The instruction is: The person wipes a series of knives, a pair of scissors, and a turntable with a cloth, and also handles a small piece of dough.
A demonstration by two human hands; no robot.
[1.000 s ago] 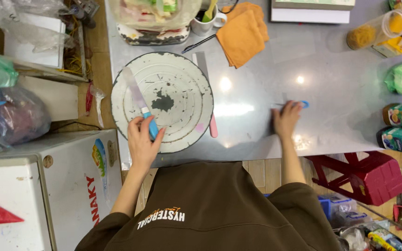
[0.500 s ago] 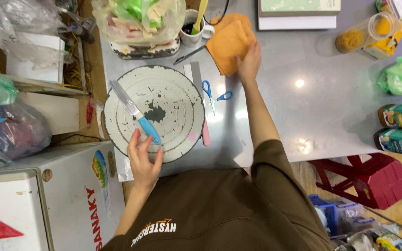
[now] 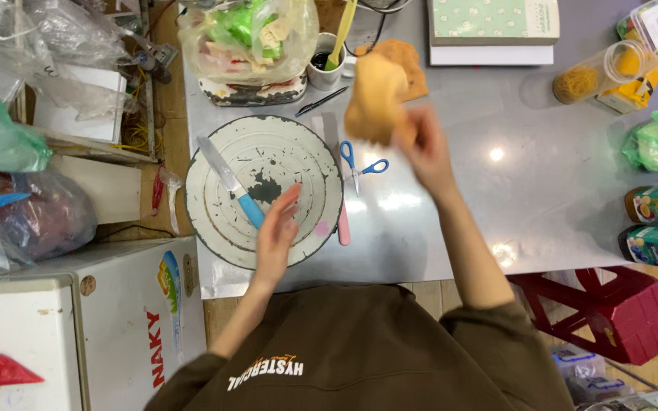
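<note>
Right hand (image 3: pixel 424 148), centre-top of frame: fingers bunched on an orange cloth (image 3: pixel 375 99), lifted off the grey table (image 3: pixel 542 190); motion blur hides the exact grip. Just left and below it, blue-handled scissors (image 3: pixel 358 164) lie flat on the table, beside a pink-handled spatula (image 3: pixel 338 190).

Left hand (image 3: pixel 277 237), lower centre-left: fingers straight and loosely together, holding nothing, over the lower right part of the round white turntable (image 3: pixel 215 221). A blue-handled knife (image 3: pixel 230 183) lies on the turntable just left of the fingertips.

Top of frame: white mug (image 3: pixel 323 72), plastic bag of scraps (image 3: pixel 249 38), black pen (image 3: pixel 321 100).
</note>
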